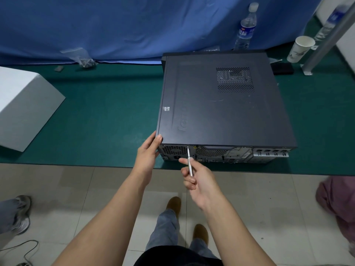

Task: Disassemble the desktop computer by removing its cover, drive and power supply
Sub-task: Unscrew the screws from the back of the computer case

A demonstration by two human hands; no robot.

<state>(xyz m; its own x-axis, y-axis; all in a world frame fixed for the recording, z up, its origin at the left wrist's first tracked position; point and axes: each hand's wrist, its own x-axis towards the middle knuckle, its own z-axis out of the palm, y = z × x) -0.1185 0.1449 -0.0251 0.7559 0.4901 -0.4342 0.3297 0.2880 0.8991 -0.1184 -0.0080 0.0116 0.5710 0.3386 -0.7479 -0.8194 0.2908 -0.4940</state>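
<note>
Fingers (187,170) of the right hand (199,181) were curled around one thin silver metal screwdriver (189,162), whose tip touched a screw (187,146) on the rear panel of the desktop computer (221,104). Left hand (148,152) held the near left corner of the case, thumb on the smooth dark cover and fingers along its side. One flat, box-shaped computer lay on the green mat (107,116), right of the frame's centre. At the upper right stood two clear plastic bottles (246,27) and one white paper cup (300,48). One white block (23,104) sat at the left.
</note>
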